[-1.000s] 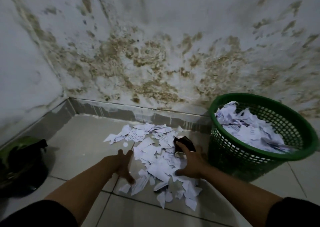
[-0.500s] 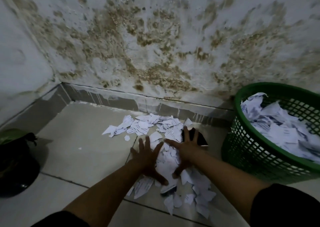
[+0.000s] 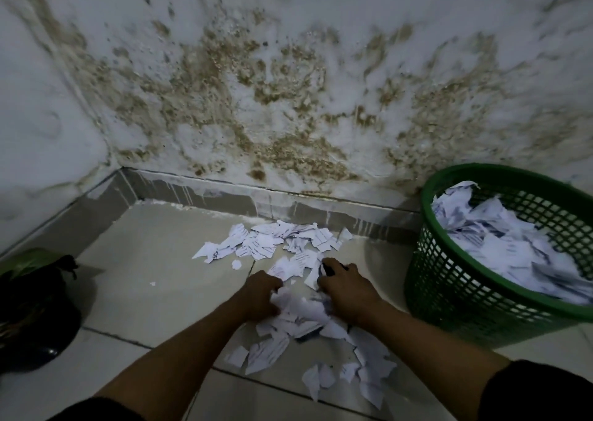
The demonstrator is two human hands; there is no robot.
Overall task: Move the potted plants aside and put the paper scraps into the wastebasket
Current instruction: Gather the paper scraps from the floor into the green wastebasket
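Half a second ago both hands lay flat with fingers spread over the heap; now the left hand [image 3: 261,295] and the right hand [image 3: 345,292] have drawn toward each other and their fingers are curled in, bunching a wad of torn white paper scraps [image 3: 300,308] between them on the pale tiled floor [image 3: 154,279]. The left fingers are clenched into the near edge of the wad; the right fingers curl over its far side and also seem to cover a small dark object, which I cannot identify. That reads as a fresh handful being gathered — the lift has not begun.

The scraps still lie in two patches: one toward the stained white wall [image 3: 288,84], one nearer the person. The green plastic lattice wastebasket [image 3: 455,292] stands just right of the hands, already well filled with scraps, so my guess is the task is past halfway. The dark potted plant with green leaves [image 3: 35,302] sits at the left edge, well apart from the paper — apparently already moved aside.

Lines of dark print show on many scraps, but they are too small and blurred to read. No brand or label is visible.
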